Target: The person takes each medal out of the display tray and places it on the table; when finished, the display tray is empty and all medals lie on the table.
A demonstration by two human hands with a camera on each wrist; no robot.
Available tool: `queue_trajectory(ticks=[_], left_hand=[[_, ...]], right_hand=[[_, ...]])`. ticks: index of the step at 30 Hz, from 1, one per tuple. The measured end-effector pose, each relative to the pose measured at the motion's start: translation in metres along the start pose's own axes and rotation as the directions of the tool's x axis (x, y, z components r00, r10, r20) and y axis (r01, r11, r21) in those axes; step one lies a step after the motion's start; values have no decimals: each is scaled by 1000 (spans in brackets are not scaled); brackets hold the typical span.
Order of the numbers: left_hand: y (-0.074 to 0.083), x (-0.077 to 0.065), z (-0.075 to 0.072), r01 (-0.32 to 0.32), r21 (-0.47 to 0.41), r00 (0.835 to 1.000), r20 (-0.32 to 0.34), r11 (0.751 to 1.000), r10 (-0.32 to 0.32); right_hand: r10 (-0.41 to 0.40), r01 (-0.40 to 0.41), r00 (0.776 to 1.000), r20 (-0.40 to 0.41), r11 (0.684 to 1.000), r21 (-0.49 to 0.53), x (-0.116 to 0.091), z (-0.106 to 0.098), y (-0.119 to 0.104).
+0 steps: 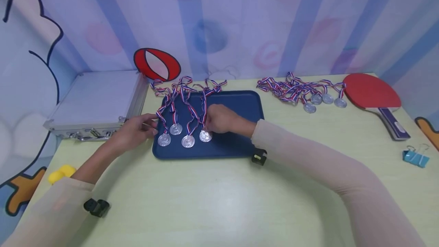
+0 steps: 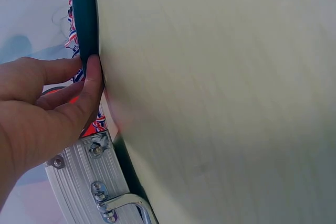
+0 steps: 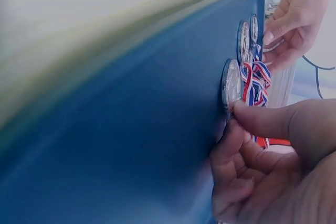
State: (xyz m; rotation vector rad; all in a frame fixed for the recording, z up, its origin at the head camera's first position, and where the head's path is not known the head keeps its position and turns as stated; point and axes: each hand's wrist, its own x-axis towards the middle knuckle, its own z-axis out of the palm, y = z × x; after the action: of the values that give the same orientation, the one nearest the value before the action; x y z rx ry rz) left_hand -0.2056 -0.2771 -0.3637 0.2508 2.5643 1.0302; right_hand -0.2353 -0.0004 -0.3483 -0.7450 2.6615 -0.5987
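A dark blue tray (image 1: 236,146) lies on the table with several silver medals on striped ribbons along its left half. My right hand (image 1: 221,119) pinches the rightmost of these, a medal (image 1: 205,136), between thumb and fingers at its edge; the right wrist view shows the same medal (image 3: 231,83) close against the tray. At the tray's left edge is my left hand (image 1: 136,130), its thumb and a finger pinching the rim (image 2: 85,24) in the left wrist view. Two more medals, one nearest (image 1: 164,139) the left rim and one lower (image 1: 188,141), lie flat.
Behind my left hand stands a silver case (image 1: 96,98). More medals with tangled ribbons (image 1: 291,89) lie at the back right, beside a red table tennis bat (image 1: 372,90). A blue binder clip (image 1: 415,157) sits at the right, a yellow object (image 1: 61,174) at the left.
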Motion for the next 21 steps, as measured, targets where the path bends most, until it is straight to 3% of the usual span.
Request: queue_trajectory(ticks=[5,21], left_hand=[[1,0,-1,7,-2,1000,7,1000,-7],[3,0,0,14,8,1000,5,1000,-14]], right_hand=[[-38,37,998,52,999,14,0,-5,4],[37,-63,990,138,980,191,-7,-10,13]])
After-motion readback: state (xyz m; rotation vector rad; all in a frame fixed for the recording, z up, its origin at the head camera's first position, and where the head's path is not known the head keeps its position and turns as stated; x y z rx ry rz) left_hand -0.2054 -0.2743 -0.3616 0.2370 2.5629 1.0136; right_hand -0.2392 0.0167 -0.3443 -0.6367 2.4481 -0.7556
